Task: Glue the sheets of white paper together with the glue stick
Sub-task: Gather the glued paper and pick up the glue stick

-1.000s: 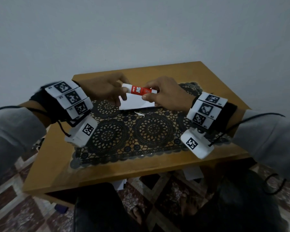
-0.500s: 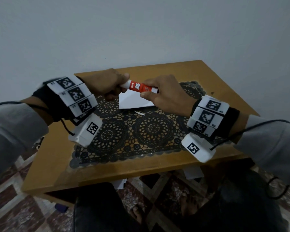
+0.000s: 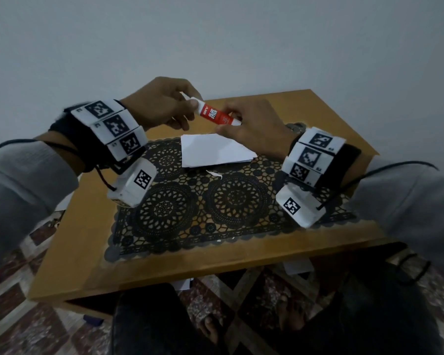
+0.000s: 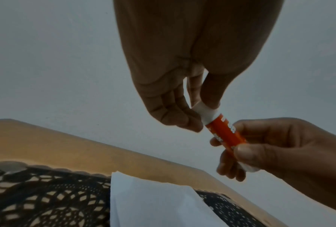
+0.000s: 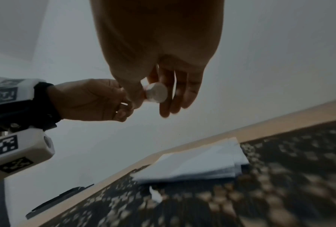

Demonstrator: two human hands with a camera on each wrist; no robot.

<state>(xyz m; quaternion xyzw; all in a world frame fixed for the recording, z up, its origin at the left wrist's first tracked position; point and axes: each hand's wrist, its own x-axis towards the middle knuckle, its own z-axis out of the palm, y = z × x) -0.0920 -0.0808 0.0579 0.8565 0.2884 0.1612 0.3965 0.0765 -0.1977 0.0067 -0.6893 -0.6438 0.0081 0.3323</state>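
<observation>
The left hand point(image 3: 162, 106) is pinching the cap and the right hand point(image 3: 251, 121) is pinching the glue stick point(image 3: 215, 116) above the white paper point(image 3: 213, 151), risking a slipped, dropped stick if pulled crookedly.

Both hands point(image 3: 162, 105) point(image 3: 254, 121) raised, apparently pinching.

Both hands are higher off the table now than a second ago. The red-and-white glue stick point(image 3: 217, 116) goes from lying almost level just above the stack of white paper sheets point(image 3: 213, 150) to tilted, cap end up toward the left hand point(image 3: 162, 106). The right hand point(image 3: 254, 124) rises with it, so way more of the paper shows underneath.
</observation>
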